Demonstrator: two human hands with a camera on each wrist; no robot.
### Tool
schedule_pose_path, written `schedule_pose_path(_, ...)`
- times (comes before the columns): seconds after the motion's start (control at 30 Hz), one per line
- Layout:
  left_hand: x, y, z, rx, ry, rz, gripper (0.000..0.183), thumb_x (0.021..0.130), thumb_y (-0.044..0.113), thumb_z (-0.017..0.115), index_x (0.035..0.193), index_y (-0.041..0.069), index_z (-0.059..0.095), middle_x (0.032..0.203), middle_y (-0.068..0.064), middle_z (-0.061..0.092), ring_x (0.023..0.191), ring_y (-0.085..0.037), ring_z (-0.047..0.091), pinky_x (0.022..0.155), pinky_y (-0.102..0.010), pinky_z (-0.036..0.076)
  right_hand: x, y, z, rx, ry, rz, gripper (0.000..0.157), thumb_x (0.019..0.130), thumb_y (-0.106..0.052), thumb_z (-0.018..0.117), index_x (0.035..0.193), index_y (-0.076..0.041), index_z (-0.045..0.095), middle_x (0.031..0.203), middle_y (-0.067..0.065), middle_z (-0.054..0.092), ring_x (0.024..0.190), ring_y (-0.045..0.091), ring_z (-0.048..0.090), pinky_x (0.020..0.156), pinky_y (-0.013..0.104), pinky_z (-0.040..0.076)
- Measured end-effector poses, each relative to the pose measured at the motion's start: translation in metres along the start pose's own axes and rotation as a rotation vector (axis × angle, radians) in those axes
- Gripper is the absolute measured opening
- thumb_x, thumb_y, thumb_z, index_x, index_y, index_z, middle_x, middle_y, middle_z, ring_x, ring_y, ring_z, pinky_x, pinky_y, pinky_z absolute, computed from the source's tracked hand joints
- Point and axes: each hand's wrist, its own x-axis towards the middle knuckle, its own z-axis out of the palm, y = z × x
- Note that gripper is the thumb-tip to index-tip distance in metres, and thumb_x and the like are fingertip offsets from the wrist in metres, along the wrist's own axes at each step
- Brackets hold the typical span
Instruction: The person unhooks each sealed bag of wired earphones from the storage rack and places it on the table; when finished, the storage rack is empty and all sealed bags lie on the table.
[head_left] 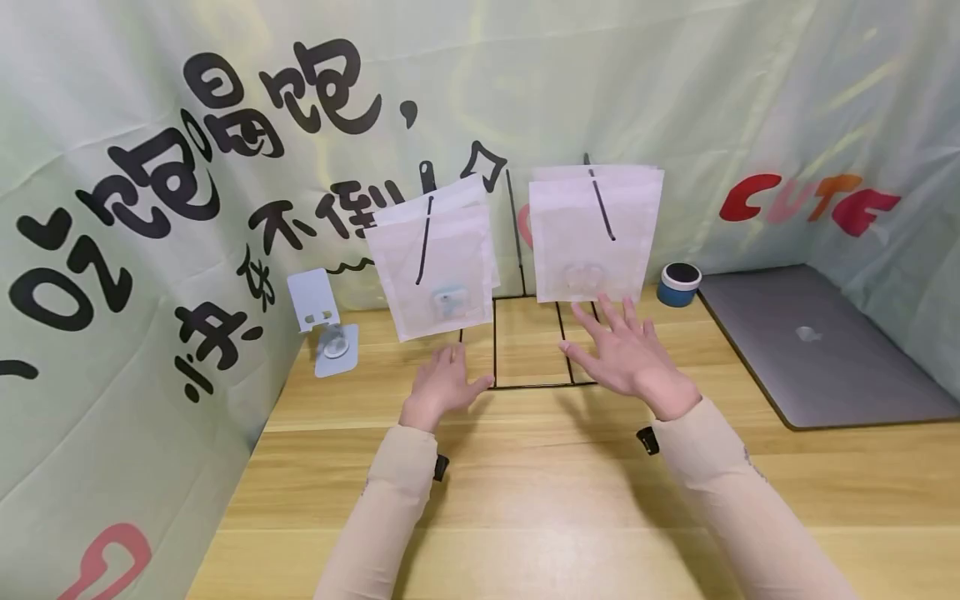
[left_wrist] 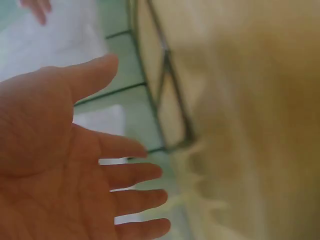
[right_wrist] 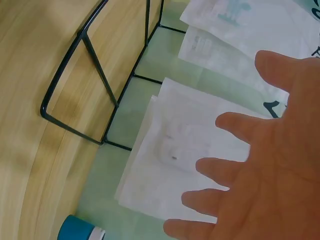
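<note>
A black wire rack (head_left: 532, 386) stands on the table against the cloth backdrop, with hooks that carry white translucent packets. The left stack of packets (head_left: 457, 250) hangs tilted, with a small bluish item showing through the front one. Straighter hangs the right stack of packets (head_left: 562, 217), with a pale shape inside. My left hand (head_left: 442, 387) is by the rack's base, just below the left stack; its fingers are straight in the left wrist view. My right hand (head_left: 633, 358) spreads its fingers before the lower part of the right stack. Neither hand holds anything; whether the right fingertips touch a packet, I cannot tell.
A white phone stand (head_left: 336, 354) is at the table's back left. Right of the rack sits a blue jar with a dark top (head_left: 678, 285), beside a closed grey laptop (head_left: 832, 342). A printed cloth (head_left: 420, 75) encloses the table's back and sides.
</note>
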Motion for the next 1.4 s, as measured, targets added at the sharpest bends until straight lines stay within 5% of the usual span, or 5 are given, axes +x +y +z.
schedule_pose_path(0.47,0.011,-0.025,0.023,-0.031,0.018,-0.046,0.090,0.092,0.055,0.063,0.152,-0.003,0.029,0.156,-0.023,0.027,0.143,-0.041,0.022,0.108,-0.060,0.029,0.011,0.031,-0.024,0.236,0.189,-0.056,0.054,0.094,-0.035,0.068,0.136,-0.003,0.056,0.124,0.024,0.063,0.102,0.039,0.065,0.083,0.056,0.049)
schedule_pose_path(0.67,0.012,-0.025,0.024,-0.038,0.014,-0.046,0.090,0.092,0.056,0.063,0.154,0.000,0.027,0.157,-0.023,0.024,0.143,-0.043,0.020,0.108,-0.061,0.028,0.019,0.058,-0.031,0.397,0.493,0.018,0.039,0.089,-0.028,0.076,0.117,-0.003,0.066,0.099,0.016,0.070,0.086,0.029,0.066,0.082,0.046,0.045)
schedule_pose_path(0.83,0.012,-0.025,0.024,-0.048,-0.006,-0.047,0.090,0.094,0.056,0.059,0.158,0.007,0.020,0.159,-0.022,0.019,0.144,-0.044,0.015,0.110,-0.062,0.023,0.028,0.075,-0.036,0.526,0.658,0.156,0.048,0.085,-0.038,0.079,0.118,-0.007,0.065,0.103,0.011,0.066,0.086,0.017,0.060,0.087,0.035,0.039)
schedule_pose_path(1.07,0.011,-0.023,0.023,-0.038,-0.026,-0.054,0.086,0.096,0.055,0.056,0.158,0.008,0.021,0.160,-0.022,0.018,0.145,-0.045,0.014,0.110,-0.063,0.022,0.041,0.095,-0.042,0.673,0.562,0.195,0.061,0.084,-0.046,0.077,0.132,-0.012,0.059,0.126,0.009,0.059,0.101,0.017,0.058,0.076,0.025,0.046)
schedule_pose_path(1.4,0.013,-0.023,0.024,-0.039,-0.029,-0.055,0.085,0.096,0.056,0.055,0.159,0.010,0.020,0.161,-0.020,0.016,0.145,-0.044,0.012,0.111,-0.063,0.020,0.049,0.097,-0.041,0.786,0.541,0.159,0.048,0.086,-0.040,0.077,0.121,-0.009,0.065,0.113,0.002,0.060,0.099,0.016,0.055,0.075,0.024,0.045)
